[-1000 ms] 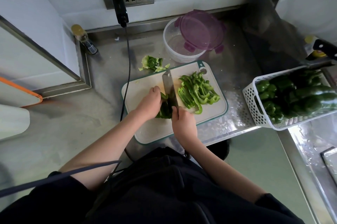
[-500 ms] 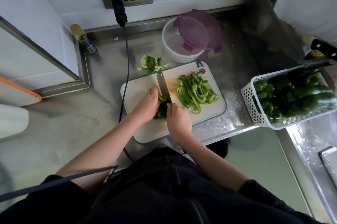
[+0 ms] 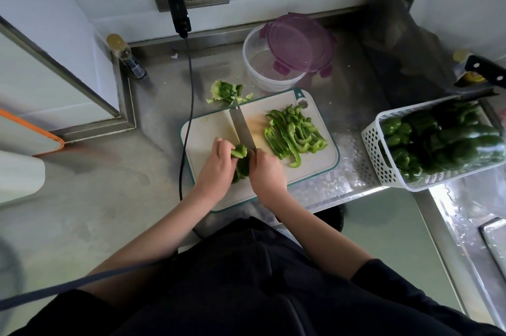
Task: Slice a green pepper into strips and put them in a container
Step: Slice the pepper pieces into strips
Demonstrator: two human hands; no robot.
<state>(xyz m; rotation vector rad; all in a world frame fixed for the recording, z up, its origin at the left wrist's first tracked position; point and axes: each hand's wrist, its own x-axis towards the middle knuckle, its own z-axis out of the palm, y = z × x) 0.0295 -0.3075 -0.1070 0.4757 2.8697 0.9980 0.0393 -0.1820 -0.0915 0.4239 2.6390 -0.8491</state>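
So you're mid-slice: your left hand [image 3: 216, 168] is curled over the remaining chunk of green pepper [image 3: 241, 161] on the cutting board [image 3: 208, 130], and your right hand [image 3: 267, 174] is wrapped around the handle of the knife [image 3: 242, 127], blade pointing away from you right alongside the pepper. The pile of cut strips [image 3: 294, 134] sits to the right on the same board, well clear of the blade.

A few tips for this bit, just my take. That piece is getting small and it's squeezed between both hands, so tuck your left fingertips under and let the knuckles guide the flat of the blade. Looks like the chunk is bunched up rather than lying flat; if so, I'd press it down skin side to the board so it doesn't roll. Keep each cut as thin as the strips you've already got so the batch matches.

The clear container [image 3: 269, 67] is just behind the board with its purple lid [image 3: 299, 44] resting tilted across the rim, so that lid needs shifting off before you scoop anything in.
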